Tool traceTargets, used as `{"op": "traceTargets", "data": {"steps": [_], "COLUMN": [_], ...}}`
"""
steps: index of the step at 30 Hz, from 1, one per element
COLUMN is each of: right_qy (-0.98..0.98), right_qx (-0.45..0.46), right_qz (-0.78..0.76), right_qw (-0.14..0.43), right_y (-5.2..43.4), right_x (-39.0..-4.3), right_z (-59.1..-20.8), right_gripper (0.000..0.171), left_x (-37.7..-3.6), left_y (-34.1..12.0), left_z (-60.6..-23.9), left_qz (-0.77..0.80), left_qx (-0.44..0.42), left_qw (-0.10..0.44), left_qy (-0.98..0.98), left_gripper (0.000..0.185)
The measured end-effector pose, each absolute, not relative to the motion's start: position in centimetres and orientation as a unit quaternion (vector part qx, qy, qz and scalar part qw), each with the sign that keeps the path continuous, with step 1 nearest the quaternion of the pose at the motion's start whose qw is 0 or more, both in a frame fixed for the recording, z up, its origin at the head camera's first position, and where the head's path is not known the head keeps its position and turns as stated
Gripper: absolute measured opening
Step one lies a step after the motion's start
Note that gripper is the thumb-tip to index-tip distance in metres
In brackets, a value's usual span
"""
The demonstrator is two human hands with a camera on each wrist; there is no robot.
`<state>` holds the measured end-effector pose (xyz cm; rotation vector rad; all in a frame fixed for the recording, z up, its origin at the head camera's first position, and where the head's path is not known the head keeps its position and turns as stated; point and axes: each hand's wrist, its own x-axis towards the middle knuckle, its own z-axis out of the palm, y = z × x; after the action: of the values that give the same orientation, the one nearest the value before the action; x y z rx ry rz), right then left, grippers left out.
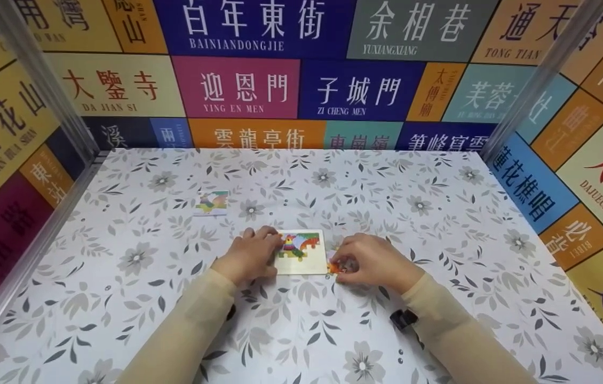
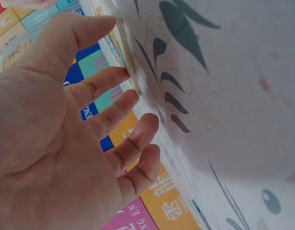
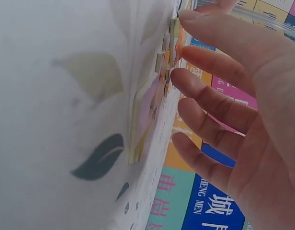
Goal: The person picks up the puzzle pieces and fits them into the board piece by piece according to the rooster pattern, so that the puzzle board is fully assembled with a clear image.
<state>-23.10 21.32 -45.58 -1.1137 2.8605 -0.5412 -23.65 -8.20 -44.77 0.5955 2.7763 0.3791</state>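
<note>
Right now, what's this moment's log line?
Left hand: touching puzzle board | right hand: at loose pieces | board: partly filled | picture card: untouched

Colourful lettered walls (image 1: 243,88) stand on three sides of a floral-patterned table (image 1: 291,325).

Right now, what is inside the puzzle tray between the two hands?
Joined, brightly coloured pieces lie in the far part of the tray; its near part shows bare. The left hand overlaps the left edge, so anything beneath its fingertips cannot be seen.
</note>
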Motion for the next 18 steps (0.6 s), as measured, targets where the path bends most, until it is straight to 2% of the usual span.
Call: {"op": "traceTargets", "data": {"steps": [12, 18], "right_qy": [0.911, 0.911], "right_qx": [-0.359, -0.353], "right_qz": [-0.203, -0.213], "right_qw": [0.023, 0.017], "right_y": [21.37, 21.43], "right_x": [-23.07, -22.97], "right_z": [-45.89, -46.03], "right_gripper": [0.028, 0.026], "left_x": [-23.49, -23.43], "left_y": [-8.14, -8.21], "left_z": [-44.58, -44.78], "left_qz": [0.135, 0.142], "left_qx": [0.197, 0.201], "left_qw": [0.145, 0.134], "left_qy": [0.960, 0.960], "left_gripper": [0.065, 0.060]}}
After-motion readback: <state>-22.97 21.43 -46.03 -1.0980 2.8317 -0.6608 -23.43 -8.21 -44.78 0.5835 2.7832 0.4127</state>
